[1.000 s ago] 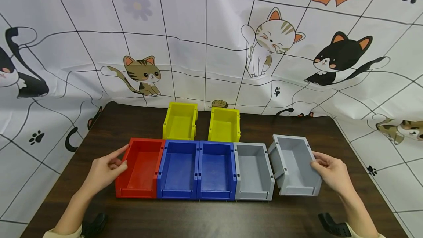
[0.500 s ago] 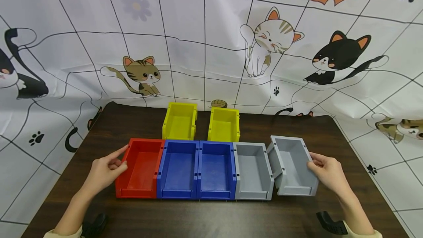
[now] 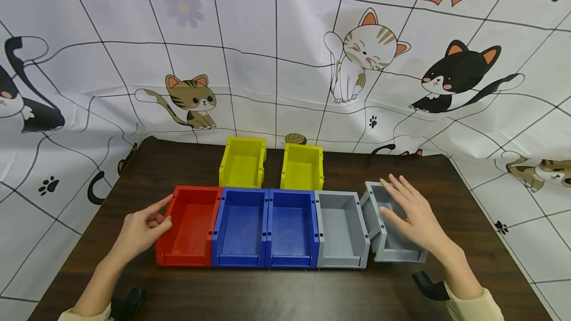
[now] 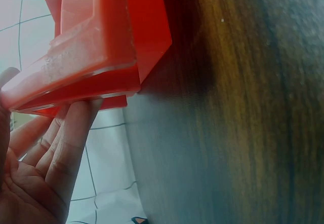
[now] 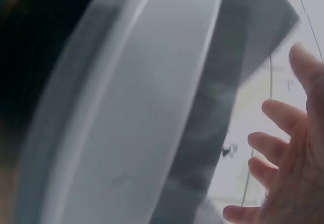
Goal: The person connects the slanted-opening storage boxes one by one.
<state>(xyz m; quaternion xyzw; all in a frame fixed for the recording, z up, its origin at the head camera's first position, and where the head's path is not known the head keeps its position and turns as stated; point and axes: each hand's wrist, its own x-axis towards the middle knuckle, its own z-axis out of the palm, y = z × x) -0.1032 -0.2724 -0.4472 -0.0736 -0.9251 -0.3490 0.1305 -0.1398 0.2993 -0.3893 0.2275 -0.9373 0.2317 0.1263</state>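
Note:
At the left of the row, my left hand [image 3: 140, 229] holds the left wall of the red bin [image 3: 189, 227], the index finger along the rim and the thumb at its inner side. In the left wrist view the thumb and fingers of that hand [image 4: 45, 158] lie on either side of the red wall [image 4: 86, 41]. My right hand [image 3: 412, 214] hovers over the rightmost grey bin [image 3: 401, 255] with its fingers spread, covering part of it. The right wrist view has the same hand [image 5: 288, 158] apart from the grey wall [image 5: 147, 82].
Between the red and rightmost grey bins stand a blue bin [image 3: 243, 263], a second blue bin [image 3: 292, 263] and a grey bin [image 3: 341, 263], side by side. Behind them are two yellow bins [image 3: 243, 162] [image 3: 303, 165]. A printed cloth [image 3: 250, 63] hangs at the table's back.
The rightmost grey bin shifted slightly left, then my right hand let go of its right wall and rose up and left over it. My left hand stays on the red bin.

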